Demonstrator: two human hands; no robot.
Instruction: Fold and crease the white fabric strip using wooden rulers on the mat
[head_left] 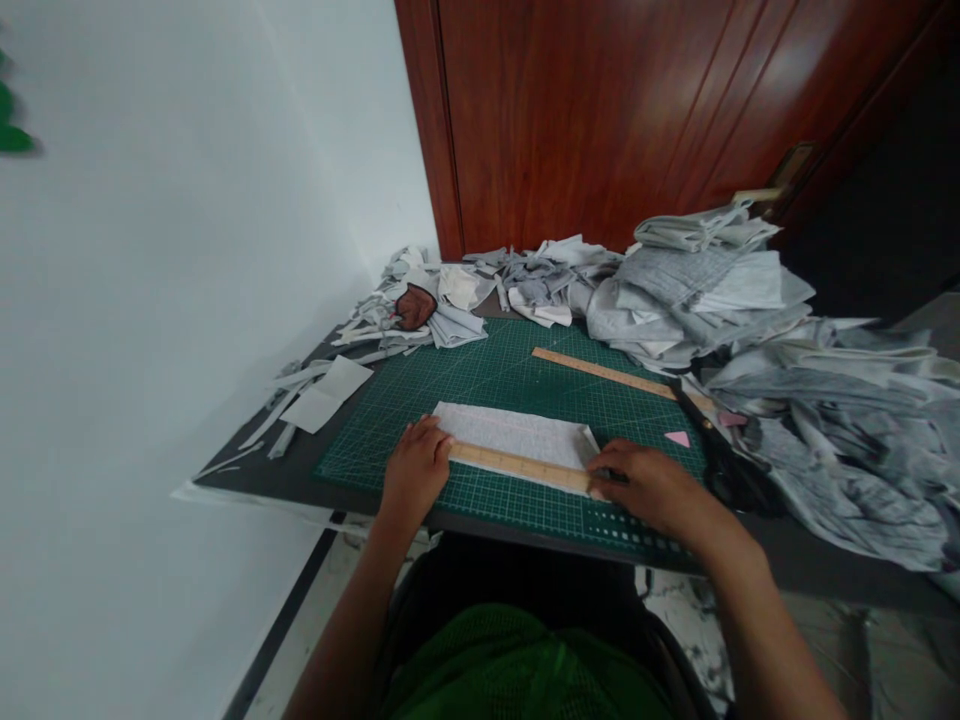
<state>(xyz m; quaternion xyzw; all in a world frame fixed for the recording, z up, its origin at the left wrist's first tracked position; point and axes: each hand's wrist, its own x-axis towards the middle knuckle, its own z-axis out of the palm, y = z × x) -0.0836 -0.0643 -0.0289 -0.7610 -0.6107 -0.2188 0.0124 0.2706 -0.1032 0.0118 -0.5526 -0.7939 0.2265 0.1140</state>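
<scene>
A pale grey strip of fabric (510, 428) lies across the green cutting mat (480, 375), with its right end turned up. Along its near edge runs a wooden ruler (517, 463). My left hand (416, 465) presses on the ruler's left end, fingers close together and thumb on the wood. At the other end my right hand (649, 485) has its thumb and fingers closed about the ruler. Something small and dark shows between that thumb and the fingers, too unclear to name.
A second wooden ruler (600, 370) lies farther back. Black scissors (724, 455) and a pink triangular piece (677, 438) are to the right. Grey fabric piles (697, 290) line the right and back; offcuts (330, 392) lie left, beside the white wall (187, 250).
</scene>
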